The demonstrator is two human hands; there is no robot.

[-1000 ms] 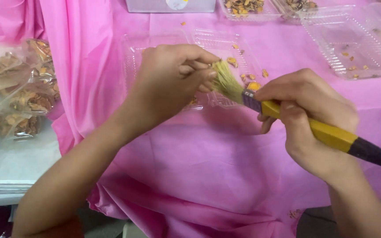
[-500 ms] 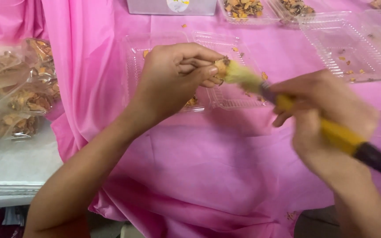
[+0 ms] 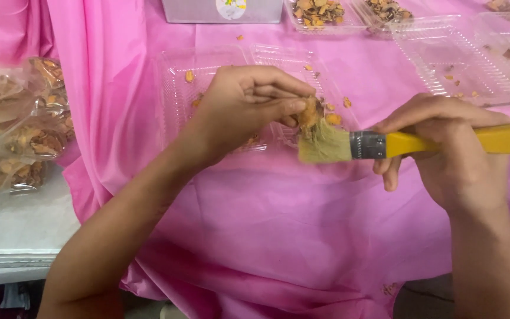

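Right hand: I see my right hand at centre right of the frame, fingers wrapped around the yellow handle of a flat paintbrush; the grip sits just behind the metal ferrule.
Brush: one only; it lies level across the frame, pale bristles pointing left and touching the piece from below and to the right.
Left hand: my left hand is at frame centre, thumb and fingertips pinched narrow on a small dried orange-brown piece, held above the open tray.
How I would brush it: I judge short, light strokes away from the fingertips work best, with the piece kept over the tray so loosened bits drop inside, and the pinch turned to expose each face.
Cloth: one pink tablecloth fills the lower frame and hangs over the table edge.
Open tray: one clear hinged plastic tray under my left hand, with a few orange crumbs scattered in it.
Bags: at left edge, clear bags of dried pieces; I cannot count them apart.
Far trays: at upper right, one nearly bare clear tray; along the top edge, two clear trays filled with dried pieces.
Box: one grey box at top centre.
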